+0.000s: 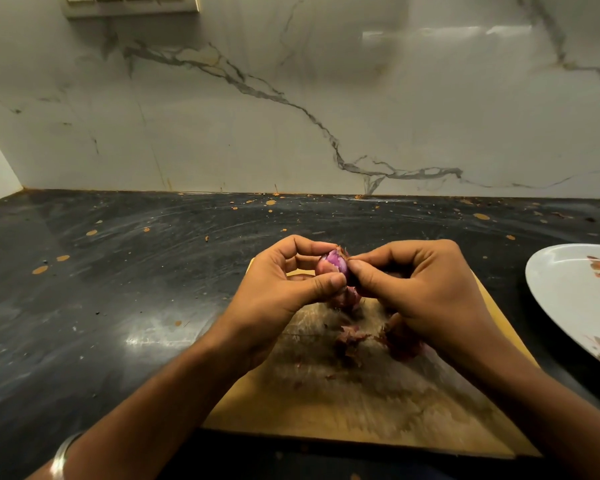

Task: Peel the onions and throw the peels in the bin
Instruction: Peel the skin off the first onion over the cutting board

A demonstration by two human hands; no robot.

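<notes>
Onion (pixel 334 264) w/ both hands, wooden board (pixel 343 393)

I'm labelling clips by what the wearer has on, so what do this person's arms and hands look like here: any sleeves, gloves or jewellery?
Both forearms are bare as far as the frame shows, with no sleeves or gloves. The left hand and right hand show no rings. The only thing worn is a plain silver-coloured metal bangle on the left forearm, at the bottom left edge of the view.

Both forearms bare, no sleeves in view. Left wrist carries one plain silver metal bangle (pixel 60 459).
</notes>
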